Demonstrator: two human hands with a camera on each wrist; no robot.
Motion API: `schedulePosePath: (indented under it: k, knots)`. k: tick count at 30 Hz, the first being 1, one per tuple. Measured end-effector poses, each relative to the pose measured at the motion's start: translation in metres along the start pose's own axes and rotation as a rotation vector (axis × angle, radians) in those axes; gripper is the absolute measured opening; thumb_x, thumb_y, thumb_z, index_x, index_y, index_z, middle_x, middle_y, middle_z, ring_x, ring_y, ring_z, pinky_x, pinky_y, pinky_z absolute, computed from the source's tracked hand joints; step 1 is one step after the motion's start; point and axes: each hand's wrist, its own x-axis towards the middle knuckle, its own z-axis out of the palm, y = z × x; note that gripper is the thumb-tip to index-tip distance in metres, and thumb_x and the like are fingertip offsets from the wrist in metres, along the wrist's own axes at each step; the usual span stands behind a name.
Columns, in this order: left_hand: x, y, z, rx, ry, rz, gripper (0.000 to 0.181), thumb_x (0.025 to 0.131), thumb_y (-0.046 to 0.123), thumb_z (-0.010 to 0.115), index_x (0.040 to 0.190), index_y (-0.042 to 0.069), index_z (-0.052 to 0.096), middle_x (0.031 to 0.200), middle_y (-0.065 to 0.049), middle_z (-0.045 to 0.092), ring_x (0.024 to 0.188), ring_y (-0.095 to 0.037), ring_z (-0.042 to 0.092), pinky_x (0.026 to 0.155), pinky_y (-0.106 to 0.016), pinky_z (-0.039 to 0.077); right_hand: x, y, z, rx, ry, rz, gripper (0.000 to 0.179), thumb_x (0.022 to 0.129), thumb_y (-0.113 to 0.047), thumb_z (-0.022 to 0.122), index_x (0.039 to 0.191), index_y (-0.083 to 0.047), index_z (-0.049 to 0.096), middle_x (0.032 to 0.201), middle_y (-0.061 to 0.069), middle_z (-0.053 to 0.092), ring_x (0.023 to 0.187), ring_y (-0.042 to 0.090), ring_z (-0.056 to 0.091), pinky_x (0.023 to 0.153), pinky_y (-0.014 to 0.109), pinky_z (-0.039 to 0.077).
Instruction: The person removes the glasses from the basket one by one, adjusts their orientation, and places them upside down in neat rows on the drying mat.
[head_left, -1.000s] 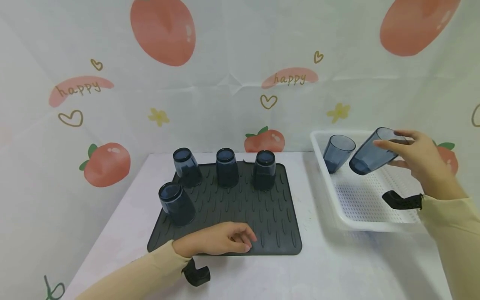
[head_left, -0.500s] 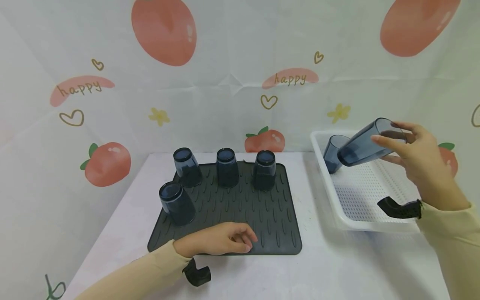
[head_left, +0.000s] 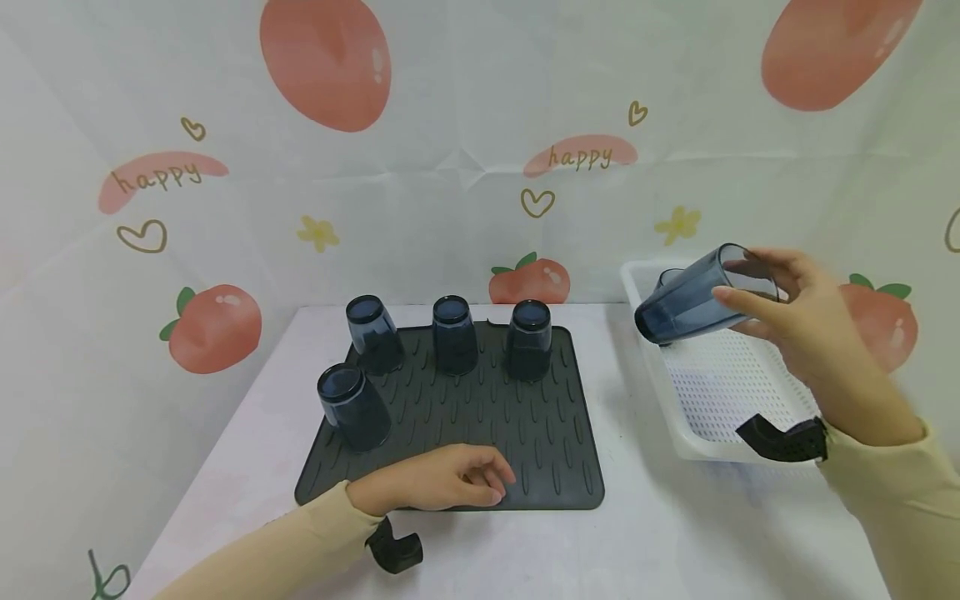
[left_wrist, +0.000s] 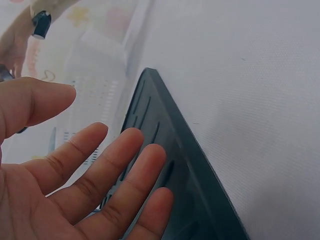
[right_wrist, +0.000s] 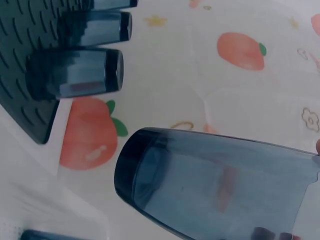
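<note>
My right hand [head_left: 806, 321] grips a clear blue drinking glass [head_left: 693, 293] near its rim, fingers on one side and thumb on the other. The glass is tilted, its thick base pointing left, above the left side of a white basket [head_left: 678, 425]. Behind it, a second blue glass [head_left: 667, 276] in the basket is mostly hidden. Over the front edge of a dark grey drying mat [head_left: 555, 467], my left hand [head_left: 442, 477] hovers with relaxed fingers, holding nothing; its fingers [left_wrist: 125, 145] are spread in the left wrist view.
Upside-down blue glasses stand on the mat: one [head_left: 354, 408] at the left, others along the back, including a middle glass [head_left: 454, 337] and a right glass [head_left: 528, 342]. A printed cloth [head_left: 420, 208] hangs behind the white table [head_left: 600, 550].
The right hand has carried the glass left across the basket, tipping it closer to horizontal. The glass now covers most of the one behind it. The left hand has stayed put.
</note>
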Motion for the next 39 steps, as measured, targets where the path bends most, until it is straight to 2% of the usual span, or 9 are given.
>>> schedulePosePath:
  k: [5,11,15,19,28,32,39]
  knots:
    - [0.000,0.000,0.000,0.019,0.008,0.006,0.024,0.096,0.017,0.061,0.118,0.008,0.062,0.105,-0.005,0.067,0.087,-0.003,0.063,0.078,-0.020,0.051,-0.005,0.007,0.011,-0.117,-0.029,0.018,0.055,0.087,0.009,0.063,0.133,-0.016,0.044,0.119,-0.007,0.061,0.091,0.008,0.065,0.068,0.021,0.056]
    - [0.001,-0.001,0.001,0.027,0.012,0.004,0.024,0.096,0.018,0.061,0.118,0.009,0.062,0.105,-0.003,0.067,0.088,-0.003,0.063,0.078,-0.020,0.051,-0.011,0.015,0.021,-0.183,-0.110,0.018,0.063,0.089,0.006,0.063,0.143,-0.020,0.044,0.122,-0.007,0.059,0.096,0.005,0.064,0.071,0.019,0.055]
    - [0.002,-0.004,0.001,0.023,0.012,0.009,0.023,0.096,0.018,0.061,0.117,0.009,0.062,0.104,-0.002,0.067,0.087,-0.003,0.063,0.078,-0.021,0.051,-0.015,0.020,0.030,-0.214,-0.140,0.021,0.064,0.088,0.004,0.065,0.144,-0.019,0.045,0.123,-0.006,0.057,0.096,0.005,0.064,0.072,0.019,0.055]
    - [0.002,-0.006,0.001,0.018,0.012,0.010,0.022,0.096,0.018,0.061,0.117,0.010,0.063,0.102,0.001,0.067,0.087,-0.004,0.063,0.078,-0.021,0.052,-0.019,0.024,0.038,-0.291,-0.142,0.049,0.062,0.089,-0.001,0.068,0.144,-0.020,0.045,0.124,-0.006,0.056,0.097,0.006,0.063,0.072,0.019,0.055]
    - [0.001,-0.004,0.001,0.012,0.014,0.002,0.022,0.096,0.018,0.061,0.116,0.010,0.063,0.101,0.002,0.067,0.087,-0.004,0.063,0.078,-0.021,0.052,-0.026,0.039,0.049,-0.450,-0.160,0.077,0.062,0.091,-0.010,0.068,0.145,-0.023,0.041,0.124,-0.016,0.055,0.099,-0.001,0.063,0.074,0.022,0.053]
    - [0.001,-0.003,0.001,0.015,0.021,-0.005,0.021,0.096,0.018,0.061,0.116,0.011,0.063,0.101,0.003,0.067,0.087,-0.003,0.063,0.078,-0.020,0.052,-0.028,0.042,0.054,-0.463,-0.175,0.099,0.063,0.090,-0.011,0.068,0.146,-0.022,0.039,0.126,-0.017,0.053,0.102,-0.003,0.062,0.075,0.023,0.053]
    - [0.000,-0.002,0.001,0.013,0.026,-0.008,0.022,0.096,0.017,0.062,0.116,0.010,0.063,0.102,0.002,0.067,0.087,-0.003,0.063,0.078,-0.020,0.051,-0.035,0.048,0.063,-0.473,-0.203,0.110,0.065,0.090,-0.014,0.070,0.146,-0.020,0.039,0.129,-0.011,0.053,0.106,-0.003,0.060,0.078,0.023,0.054]
